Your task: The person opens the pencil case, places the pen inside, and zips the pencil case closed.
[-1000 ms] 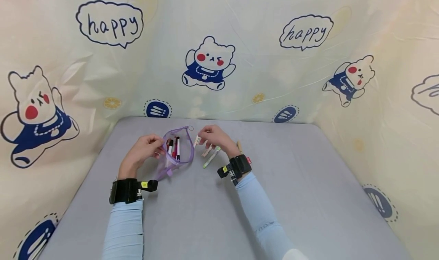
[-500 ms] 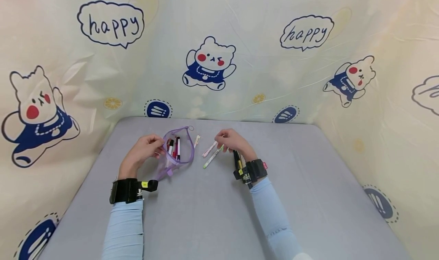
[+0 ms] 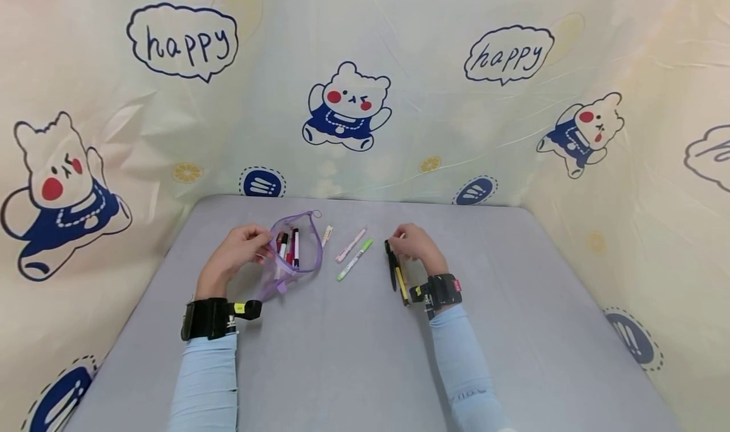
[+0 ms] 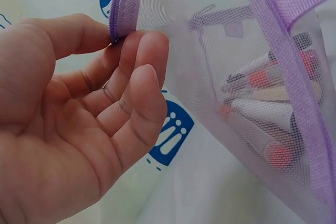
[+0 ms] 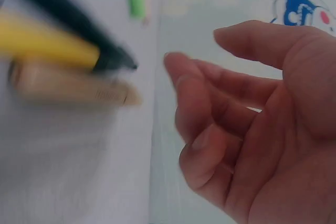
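In the head view my left hand (image 3: 241, 248) pinches the edge of a purple mesh zip pouch (image 3: 317, 245). The left wrist view has its thumb and forefinger on the zip edge (image 4: 125, 11). Several pens and markers (image 4: 262, 103) show through the mesh. My right hand (image 3: 421, 248) hovers beside a black pen (image 3: 391, 270) and a yellow pen (image 3: 402, 286). Up close in the right wrist view, a beige pen (image 5: 73, 83) lies alongside them. The right fingers are loosely bent, thumb apart from forefinger, with nothing between them.
Between pouch and right hand lie a green-and-white pen (image 3: 355, 261) and a pink pen (image 3: 351, 244). A cream pen (image 3: 327, 235) lies against the pouch's right side. The grey table (image 3: 342, 356) meets a printed curtain (image 3: 410, 121) at its back edge.
My right hand has moved right, from beside the pouch, past the pink and green pens, to the black and yellow pens. My left hand has stayed at the pouch edge.
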`<act>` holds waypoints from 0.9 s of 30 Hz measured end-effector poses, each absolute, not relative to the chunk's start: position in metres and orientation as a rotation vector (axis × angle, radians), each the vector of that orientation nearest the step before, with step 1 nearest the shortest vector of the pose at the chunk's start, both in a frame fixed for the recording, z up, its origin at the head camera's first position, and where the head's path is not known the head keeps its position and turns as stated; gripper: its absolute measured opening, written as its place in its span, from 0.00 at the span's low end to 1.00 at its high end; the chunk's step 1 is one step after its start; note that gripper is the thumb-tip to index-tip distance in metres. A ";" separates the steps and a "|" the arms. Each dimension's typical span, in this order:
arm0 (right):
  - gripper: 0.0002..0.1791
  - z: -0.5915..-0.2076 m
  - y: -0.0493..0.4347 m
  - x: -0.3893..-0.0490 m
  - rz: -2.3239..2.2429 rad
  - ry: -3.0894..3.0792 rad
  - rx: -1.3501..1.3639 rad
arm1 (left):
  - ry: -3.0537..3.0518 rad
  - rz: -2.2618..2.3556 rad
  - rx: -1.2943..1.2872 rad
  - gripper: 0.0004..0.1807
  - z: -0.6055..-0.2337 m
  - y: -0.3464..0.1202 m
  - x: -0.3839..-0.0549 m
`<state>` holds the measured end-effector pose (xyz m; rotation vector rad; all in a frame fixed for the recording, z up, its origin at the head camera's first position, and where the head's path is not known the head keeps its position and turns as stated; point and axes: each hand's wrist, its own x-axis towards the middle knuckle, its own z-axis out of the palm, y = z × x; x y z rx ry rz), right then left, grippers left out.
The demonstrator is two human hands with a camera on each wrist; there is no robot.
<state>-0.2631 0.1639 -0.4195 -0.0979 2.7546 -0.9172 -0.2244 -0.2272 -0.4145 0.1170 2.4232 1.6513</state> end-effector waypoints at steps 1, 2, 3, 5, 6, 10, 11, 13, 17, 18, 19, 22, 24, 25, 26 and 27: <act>0.12 -0.421 0.166 -0.262 -0.886 2.766 -0.073 | 2.421 1.649 0.115 0.18 -0.415 -0.227 -0.224; 0.12 -0.422 0.168 -0.261 -0.854 2.777 -0.053 | 2.418 1.648 0.113 0.18 -0.415 -0.227 -0.224; 0.12 -0.422 0.170 -0.261 -0.827 2.786 -0.034 | 2.417 1.645 0.107 0.19 -0.415 -0.226 -0.223; 0.12 -0.423 0.174 -0.260 -0.776 2.804 0.007 | 2.420 1.637 0.104 0.19 -0.415 -0.226 -0.223; 0.12 -0.424 0.176 -0.260 -0.756 2.810 0.026 | 2.422 1.635 0.108 0.20 -0.415 -0.226 -0.223; 0.10 -0.427 0.181 -0.262 -0.692 2.828 0.088 | 2.418 1.640 0.116 0.19 -0.415 -0.225 -0.225; 0.10 -0.428 0.182 -0.263 -0.684 2.828 0.095 | 2.416 1.642 0.116 0.18 -0.416 -0.225 -0.226; 0.10 -0.432 0.183 -0.265 -0.662 2.834 0.099 | 2.412 1.648 0.119 0.17 -0.416 -0.226 -0.227; 0.10 -0.439 0.183 -0.267 -0.630 2.837 0.108 | 2.415 1.645 0.124 0.16 -0.416 -0.226 -0.226; 0.10 -0.440 0.183 -0.266 -0.625 2.834 0.111 | 2.415 1.644 0.121 0.16 -0.416 -0.226 -0.225; 0.10 -0.441 0.182 -0.266 -0.624 2.829 0.117 | 2.416 1.641 0.120 0.17 -0.416 -0.226 -0.225; 0.10 -0.444 0.180 -0.266 -0.608 2.831 0.120 | 2.414 1.642 0.114 0.16 -0.416 -0.226 -0.225; 0.11 -0.445 0.178 -0.266 -0.596 2.840 0.116 | 2.413 1.645 0.114 0.16 -0.416 -0.227 -0.225; 0.11 -0.446 0.178 -0.266 -0.586 2.847 0.115 | 2.414 1.645 0.115 0.16 -0.416 -0.227 -0.225; 0.11 -0.447 0.177 -0.267 -0.576 2.854 0.110 | 2.414 1.646 0.116 0.17 -0.416 -0.227 -0.225; 0.12 -0.447 0.176 -0.267 -0.561 2.862 0.102 | 2.415 1.648 0.114 0.17 -0.415 -0.227 -0.225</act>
